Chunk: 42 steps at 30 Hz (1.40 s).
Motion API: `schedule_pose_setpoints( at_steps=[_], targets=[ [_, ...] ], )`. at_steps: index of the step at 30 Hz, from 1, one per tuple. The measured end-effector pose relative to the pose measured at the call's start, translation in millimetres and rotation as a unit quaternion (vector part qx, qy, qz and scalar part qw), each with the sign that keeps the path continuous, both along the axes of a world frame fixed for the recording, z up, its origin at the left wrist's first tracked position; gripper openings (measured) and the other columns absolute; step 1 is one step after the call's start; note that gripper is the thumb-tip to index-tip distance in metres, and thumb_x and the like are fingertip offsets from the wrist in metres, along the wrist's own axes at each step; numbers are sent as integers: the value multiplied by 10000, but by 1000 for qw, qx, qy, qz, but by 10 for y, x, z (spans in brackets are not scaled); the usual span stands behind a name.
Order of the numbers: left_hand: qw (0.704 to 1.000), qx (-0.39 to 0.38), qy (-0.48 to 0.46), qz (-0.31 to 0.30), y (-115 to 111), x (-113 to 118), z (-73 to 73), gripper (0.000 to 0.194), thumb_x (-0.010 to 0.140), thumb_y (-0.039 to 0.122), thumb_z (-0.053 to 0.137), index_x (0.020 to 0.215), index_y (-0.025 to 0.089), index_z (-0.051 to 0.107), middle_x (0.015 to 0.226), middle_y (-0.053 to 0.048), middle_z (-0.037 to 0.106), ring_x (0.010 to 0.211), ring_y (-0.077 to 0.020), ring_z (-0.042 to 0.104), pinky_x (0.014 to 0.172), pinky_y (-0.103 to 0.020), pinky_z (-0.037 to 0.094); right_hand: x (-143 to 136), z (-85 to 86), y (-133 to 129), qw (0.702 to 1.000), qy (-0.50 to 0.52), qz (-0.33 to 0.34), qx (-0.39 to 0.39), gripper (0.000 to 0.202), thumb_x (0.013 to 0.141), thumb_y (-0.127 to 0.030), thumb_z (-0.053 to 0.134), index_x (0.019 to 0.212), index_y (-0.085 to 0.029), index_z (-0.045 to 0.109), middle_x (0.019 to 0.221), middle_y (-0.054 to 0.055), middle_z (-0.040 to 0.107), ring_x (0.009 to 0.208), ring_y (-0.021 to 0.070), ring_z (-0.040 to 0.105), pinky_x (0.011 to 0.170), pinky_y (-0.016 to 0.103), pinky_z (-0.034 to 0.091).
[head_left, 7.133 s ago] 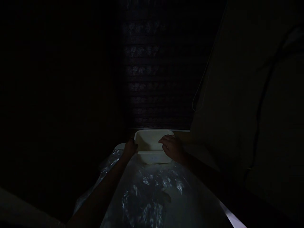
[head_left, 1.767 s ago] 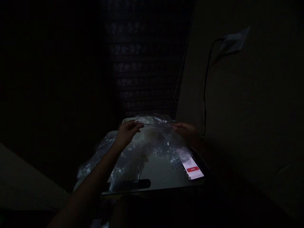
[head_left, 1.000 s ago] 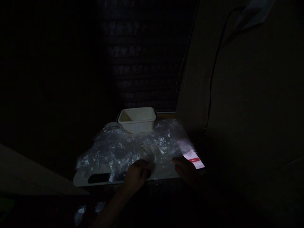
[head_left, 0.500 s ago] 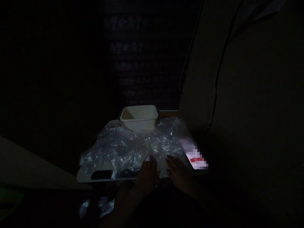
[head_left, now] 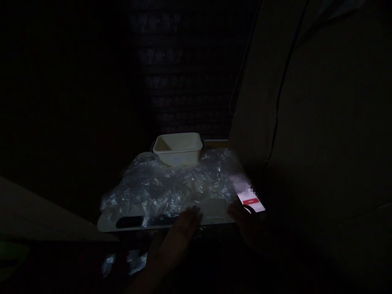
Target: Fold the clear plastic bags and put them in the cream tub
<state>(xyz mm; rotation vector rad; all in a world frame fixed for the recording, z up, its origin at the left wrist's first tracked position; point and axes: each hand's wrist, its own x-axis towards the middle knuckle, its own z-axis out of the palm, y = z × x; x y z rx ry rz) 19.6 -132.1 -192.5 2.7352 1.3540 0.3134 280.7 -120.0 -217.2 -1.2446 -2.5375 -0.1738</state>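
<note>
Change first, left to right: left hand sits at the near edge of the table, a bit blurred, fingers stretched forward, nothing visible in its grip; right hand has shifted outward, so the gap between the two is wider than half a second ago, and its dark outline now crosses the near corner of the lit phone; its fingers look loosely spread, nothing seen held; too dark to tell if either hand presses film; bigger shift: the clear plastic, pulled taut between both hands a couple of seconds back, now lies down over the tabletop; my read, it covers most of the surface and needs no holding up

Film, left to right: left end bunches and glints by the table's side, with a strip crossing the long dark slot; middle is creased all over, running up to the foot of the cream tub, upright at the far side; can't tell if film goes under it; smooth pale patch between the hands, covered or not I can't say; right end lies over the phone's far end, screen glow hazing through
</note>
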Motion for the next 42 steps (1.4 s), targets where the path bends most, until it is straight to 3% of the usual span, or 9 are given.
schedule_pose_setpoints(
  at_steps=[4,11,15,19,22,27,30,35,42],
  targets=[
    [996,-4,87,33,28,-6,4,738,584,-54,313,1224,230,80,1288,-45,157,1162,-204,87,912,-395,189,-77,61,0,1000,-9,-4,-3,442,652,-71,343,1061,-206,440,1113,48,460,1053,206,359,840,406,270],
    [985,-34,123,116,132,72,121,663,571,8,375,1192,184,228,1271,-105,196,1129,-279,174,850,-472,199,-163,70,56,999,26,-18,-2,277,687,-122,389,896,-230,535,987,32,549,963,193,443,809,388,289],
    [990,-43,55,123,86,54,136,598,594,69,414,1164,196,285,1252,-100,239,1096,-274,242,847,-458,217,-128,69,9,999,22,-28,-20,290,681,-116,373,891,-235,535,983,33,551,959,190,444,815,401,276],
    [985,-35,-64,154,26,8,57,535,629,67,380,1149,168,309,1218,-93,283,1083,-211,279,858,-366,279,-34,21,-35,999,26,-16,-21,429,637,-65,342,1022,-208,466,1081,48,486,1035,194,377,843,423,250],
    [979,-36,-109,168,-1,-7,12,450,655,73,349,1091,178,390,1184,-68,329,1065,-191,310,854,-341,306,-33,17,-27,998,59,-22,-23,403,647,-72,332,998,-195,487,1038,62,517,991,197,421,822,427,291],
    [987,-41,-82,132,-11,50,83,333,710,151,354,1026,177,455,1119,-66,414,1022,-214,349,838,-382,303,-367,171,121,974,191,-82,-94,315,681,-134,346,929,-200,530,936,63,561,890,179,485,753,348,386],
    [991,-52,-43,118,-14,97,138,306,755,201,319,1035,193,442,1129,-59,413,1024,-218,340,812,-389,305,-660,253,298,948,259,-71,-172,287,685,-143,356,894,-207,542,864,41,579,802,149,517,706,287,414],
    [992,-51,-23,111,-29,94,158,309,779,223,287,1059,197,415,1133,-54,414,1028,-201,333,814,-366,289,-1015,255,584,925,290,-56,-240,382,644,-148,421,1021,-199,462,978,48,538,826,149,511,718,275,402],
    [992,-55,-16,112,-23,98,129,329,777,227,290,1089,188,385,1155,-61,385,1035,-209,321,827,-373,268,-1146,248,690,894,304,-84,-319,267,617,-144,428,856,-170,543,721,34,591,644,140,546,562,236,420]
  ],
)
